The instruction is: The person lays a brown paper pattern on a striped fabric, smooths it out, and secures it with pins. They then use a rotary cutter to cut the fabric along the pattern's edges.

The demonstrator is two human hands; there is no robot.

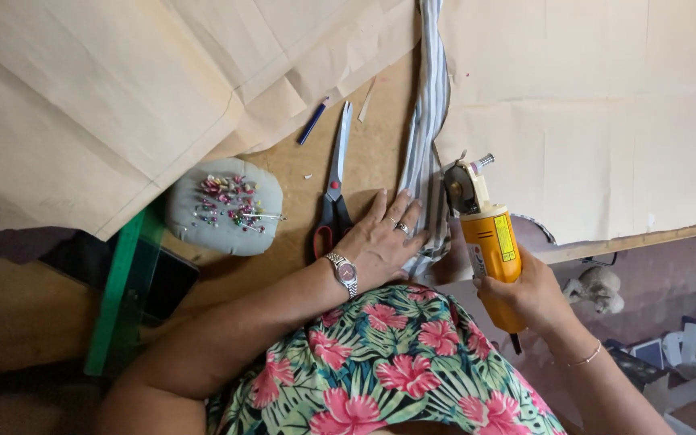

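We hold the yellow cutter [489,242] tight in our right hand [529,294] at the table edge. Our left hand [380,242] lies flat — fingers spread — on the striped cloth [424,137], beside the scissors [334,185]. Farther left sits the pin cushion [223,205].

Light: bright, soft, even daylight over the desk [316,169]; source not visible.
Shadows: faint and short beside the scissors [334,189] and pincushion [224,206].
Glare: none; paper [590,105] pale, near washed out.
Focus: centre sharp; floor at lower right dim and soft.
Distortion: slight wide-angle bending at edges.
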